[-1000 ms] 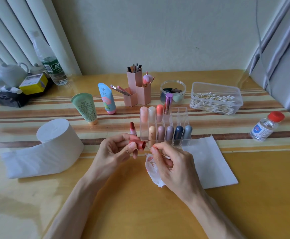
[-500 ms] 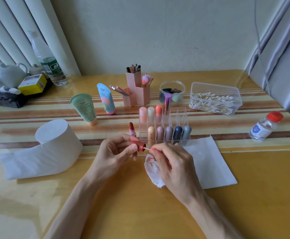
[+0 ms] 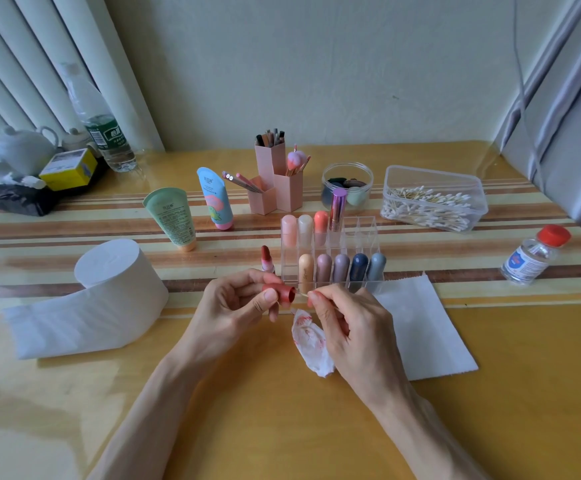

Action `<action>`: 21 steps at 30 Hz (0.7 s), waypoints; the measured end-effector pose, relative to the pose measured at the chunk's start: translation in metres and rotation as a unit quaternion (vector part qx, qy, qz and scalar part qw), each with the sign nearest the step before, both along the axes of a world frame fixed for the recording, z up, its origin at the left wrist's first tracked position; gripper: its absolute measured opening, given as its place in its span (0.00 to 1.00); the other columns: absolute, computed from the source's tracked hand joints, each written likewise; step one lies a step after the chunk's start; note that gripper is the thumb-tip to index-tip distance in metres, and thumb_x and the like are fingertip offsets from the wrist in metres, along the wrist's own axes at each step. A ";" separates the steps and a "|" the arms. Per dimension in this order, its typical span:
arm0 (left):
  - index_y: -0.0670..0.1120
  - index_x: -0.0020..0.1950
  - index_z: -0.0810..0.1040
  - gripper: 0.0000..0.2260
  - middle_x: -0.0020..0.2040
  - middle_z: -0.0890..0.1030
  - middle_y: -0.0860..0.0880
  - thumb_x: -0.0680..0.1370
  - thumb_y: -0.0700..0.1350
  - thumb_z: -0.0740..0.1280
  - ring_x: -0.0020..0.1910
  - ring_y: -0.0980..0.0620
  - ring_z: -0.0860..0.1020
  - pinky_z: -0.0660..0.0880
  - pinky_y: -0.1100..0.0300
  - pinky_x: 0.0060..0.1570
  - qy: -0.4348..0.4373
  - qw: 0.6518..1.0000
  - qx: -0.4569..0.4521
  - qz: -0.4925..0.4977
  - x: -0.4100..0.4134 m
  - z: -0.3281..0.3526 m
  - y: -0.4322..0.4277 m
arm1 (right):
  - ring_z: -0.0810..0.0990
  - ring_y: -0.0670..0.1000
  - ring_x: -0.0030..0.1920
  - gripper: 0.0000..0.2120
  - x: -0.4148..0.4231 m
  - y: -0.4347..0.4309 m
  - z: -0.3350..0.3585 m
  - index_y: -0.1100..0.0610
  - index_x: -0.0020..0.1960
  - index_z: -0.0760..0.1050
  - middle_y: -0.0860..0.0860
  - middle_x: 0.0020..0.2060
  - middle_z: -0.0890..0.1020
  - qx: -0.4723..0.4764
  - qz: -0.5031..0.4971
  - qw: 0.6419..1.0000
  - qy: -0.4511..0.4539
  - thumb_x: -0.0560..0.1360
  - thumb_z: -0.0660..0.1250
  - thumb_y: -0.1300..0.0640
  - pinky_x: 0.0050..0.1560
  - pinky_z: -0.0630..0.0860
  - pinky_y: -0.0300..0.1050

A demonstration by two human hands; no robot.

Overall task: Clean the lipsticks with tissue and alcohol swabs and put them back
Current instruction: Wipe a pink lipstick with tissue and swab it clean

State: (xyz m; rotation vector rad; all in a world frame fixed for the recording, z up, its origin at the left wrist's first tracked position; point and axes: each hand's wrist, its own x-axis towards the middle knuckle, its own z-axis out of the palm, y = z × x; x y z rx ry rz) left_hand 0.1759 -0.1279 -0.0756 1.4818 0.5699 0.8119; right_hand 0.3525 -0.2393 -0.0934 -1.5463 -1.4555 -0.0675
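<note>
Swab (image 3: 302, 295) tip hidden inside lipstick cap (image 3: 280, 294), rest buried in right hand (image 3: 348, 327); stained tissue (image 3: 308, 344) partly under it. Open lipstick (image 3: 266, 259) base behind left hand (image 3: 233, 306). Alcohol bottle (image 3: 531, 258) label unreadable.

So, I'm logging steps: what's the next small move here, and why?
Probably twirl the cotton swab inside the red cap: the right hand pinches the swab at the cap's open mouth, the left hand grips the cap, and the uncapped lipstick stands beside the organizer.

Held sideways, mouth rightward: red cap (image 3: 284, 293); upright just beyond, uncapped red lipstick (image 3: 266, 258); crumpled nearer, smeared tissue (image 3: 308, 341).
</note>
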 end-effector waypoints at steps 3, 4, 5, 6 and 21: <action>0.36 0.54 0.82 0.09 0.46 0.86 0.41 0.79 0.40 0.69 0.36 0.50 0.78 0.72 0.67 0.35 0.006 1.000 -0.003 0.009 -0.001 0.000 0.001 | 0.75 0.49 0.35 0.13 0.000 0.000 0.000 0.54 0.50 0.81 0.34 0.38 0.71 -0.015 0.017 1.000 0.007 0.85 0.63 0.49 0.34 0.76 0.47; 0.36 0.54 0.82 0.09 0.45 0.86 0.41 0.79 0.41 0.69 0.36 0.50 0.78 0.71 0.66 0.34 0.009 1.000 -0.004 0.014 -0.002 -0.001 0.002 | 0.75 0.49 0.35 0.13 0.000 0.000 0.000 0.54 0.50 0.81 0.34 0.38 0.71 -0.019 0.024 0.999 0.010 0.85 0.63 0.49 0.34 0.76 0.47; 0.36 0.54 0.82 0.09 0.45 0.86 0.41 0.79 0.41 0.69 0.36 0.50 0.78 0.71 0.66 0.34 0.012 1.000 -0.002 0.018 -0.002 -0.001 0.002 | 0.76 0.49 0.36 0.12 0.000 0.000 0.000 0.53 0.50 0.81 0.34 0.38 0.72 -0.024 0.031 0.999 0.012 0.85 0.63 0.49 0.35 0.77 0.47; 0.37 0.54 0.82 0.08 0.45 0.86 0.41 0.80 0.41 0.69 0.36 0.50 0.78 0.71 0.66 0.34 0.015 1.000 0.000 0.021 -0.002 -0.001 0.002 | 0.76 0.48 0.37 0.12 0.000 0.000 0.000 0.53 0.50 0.81 0.34 0.38 0.73 -0.029 0.037 0.999 0.015 0.85 0.63 0.48 0.35 0.77 0.46; 0.34 0.56 0.80 0.09 0.46 0.87 0.41 0.79 0.37 0.69 0.34 0.49 0.80 0.71 0.66 0.32 0.015 1.000 0.023 0.006 -0.001 -0.001 0.002 | 0.80 0.47 0.40 0.10 -0.002 -0.002 0.004 0.52 0.51 0.80 0.34 0.39 0.76 -0.024 0.071 0.996 0.054 0.85 0.63 0.49 0.37 0.78 0.46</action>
